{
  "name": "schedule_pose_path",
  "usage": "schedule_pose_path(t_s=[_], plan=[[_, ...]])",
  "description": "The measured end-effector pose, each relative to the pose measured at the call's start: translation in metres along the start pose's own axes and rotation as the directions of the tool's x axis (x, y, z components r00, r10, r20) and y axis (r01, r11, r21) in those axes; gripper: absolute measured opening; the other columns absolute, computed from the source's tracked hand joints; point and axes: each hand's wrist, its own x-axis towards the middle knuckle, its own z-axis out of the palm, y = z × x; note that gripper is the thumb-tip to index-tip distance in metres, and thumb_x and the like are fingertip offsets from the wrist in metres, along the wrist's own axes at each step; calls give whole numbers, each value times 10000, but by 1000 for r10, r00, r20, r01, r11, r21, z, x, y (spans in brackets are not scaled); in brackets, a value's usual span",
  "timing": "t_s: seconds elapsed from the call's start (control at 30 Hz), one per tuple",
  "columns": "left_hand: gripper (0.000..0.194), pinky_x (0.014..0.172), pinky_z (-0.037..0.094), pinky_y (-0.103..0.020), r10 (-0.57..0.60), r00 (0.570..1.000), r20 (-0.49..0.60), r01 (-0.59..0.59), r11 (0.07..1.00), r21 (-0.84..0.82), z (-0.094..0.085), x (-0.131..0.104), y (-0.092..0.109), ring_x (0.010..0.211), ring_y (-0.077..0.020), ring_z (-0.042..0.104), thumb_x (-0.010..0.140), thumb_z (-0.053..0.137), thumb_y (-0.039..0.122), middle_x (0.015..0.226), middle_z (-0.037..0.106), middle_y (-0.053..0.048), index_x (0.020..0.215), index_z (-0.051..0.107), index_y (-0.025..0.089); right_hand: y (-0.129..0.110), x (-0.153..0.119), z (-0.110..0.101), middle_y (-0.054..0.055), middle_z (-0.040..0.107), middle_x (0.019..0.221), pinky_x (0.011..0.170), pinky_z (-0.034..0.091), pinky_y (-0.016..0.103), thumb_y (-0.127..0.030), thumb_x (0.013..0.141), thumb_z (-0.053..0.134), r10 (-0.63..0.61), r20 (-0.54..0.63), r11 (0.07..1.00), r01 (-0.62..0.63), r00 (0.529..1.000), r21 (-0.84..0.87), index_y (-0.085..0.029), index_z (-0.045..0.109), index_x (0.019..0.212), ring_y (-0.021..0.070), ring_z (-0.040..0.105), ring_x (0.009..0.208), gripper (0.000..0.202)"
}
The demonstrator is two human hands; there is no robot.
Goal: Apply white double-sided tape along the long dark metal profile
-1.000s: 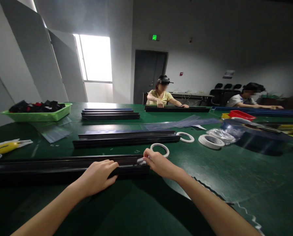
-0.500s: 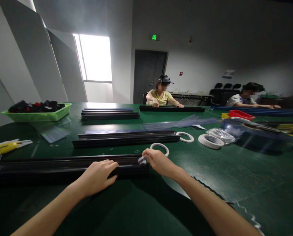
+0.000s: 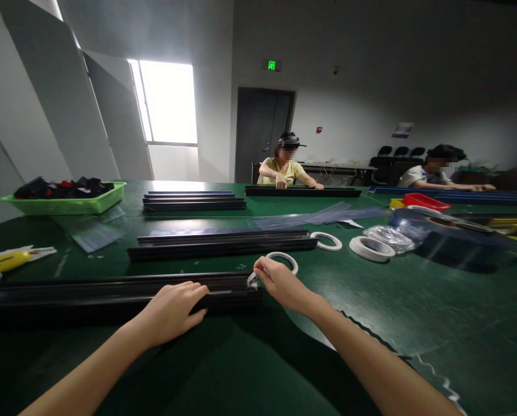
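Observation:
A long black channel-shaped profile (image 3: 111,300) lies across the table in front of me. My left hand (image 3: 174,312) is closed over it near its right end, fingers over the top and thumb along the near side. At that end my right hand (image 3: 279,283) pinches a thin white strip of tape (image 3: 252,278), whose lower part reaches into the channel. Just behind my right hand lies a white tape roll (image 3: 290,263), partly covered by it.
More black profiles (image 3: 223,245) lie beyond, with clear plastic strips (image 3: 314,216). White tape rolls (image 3: 372,249) and a large dark film roll (image 3: 453,240) sit right. A green basket (image 3: 67,205) and yellow-handled tool (image 3: 13,260) are left. Two people work across the table.
My right hand has lifted very slightly, and the white strip now stands straighter between fingers and channel. My left hand and the profile stay in place.

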Motion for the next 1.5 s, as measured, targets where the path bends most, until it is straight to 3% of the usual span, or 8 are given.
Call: schedule_pose_path(t_s=[1.0, 1.17, 1.5], plan=[[240, 828, 470, -340, 7, 1000, -5, -7, 1000, -1, 1, 0, -1, 961, -222, 622, 882, 462, 350, 1049, 672, -55, 1063, 577, 242, -2, -1, 1, 0, 553, 796, 631, 352, 266, -288, 878, 502, 17, -77, 1000, -18, 997, -6, -207, 455, 881, 134, 501, 686, 94], [236, 814, 472, -346, 8, 1000, -6, -8, 1000, 1, 1, 0, -1, 962, -229, 622, 879, 463, 351, 1052, 670, -55, 1055, 578, 243, -1, -1, 1, -13, 511, 789, 637, 348, 259, -225, 859, 471, 15, -121, 1000, -16, 992, -3, -210, 443, 886, 127, 479, 681, 42], [235, 807, 471, -344, -1, 1000, 3, 1, 1000, 8, 0, -1, 0, 958, -228, 620, 880, 464, 358, 1054, 669, -56, 1051, 580, 246, -5, -1, -1, -9, 499, 787, 666, 347, 256, -73, 740, 439, -4, -159, 1000, -1, 987, -30, -206, 451, 839, 131, 465, 718, 165]])
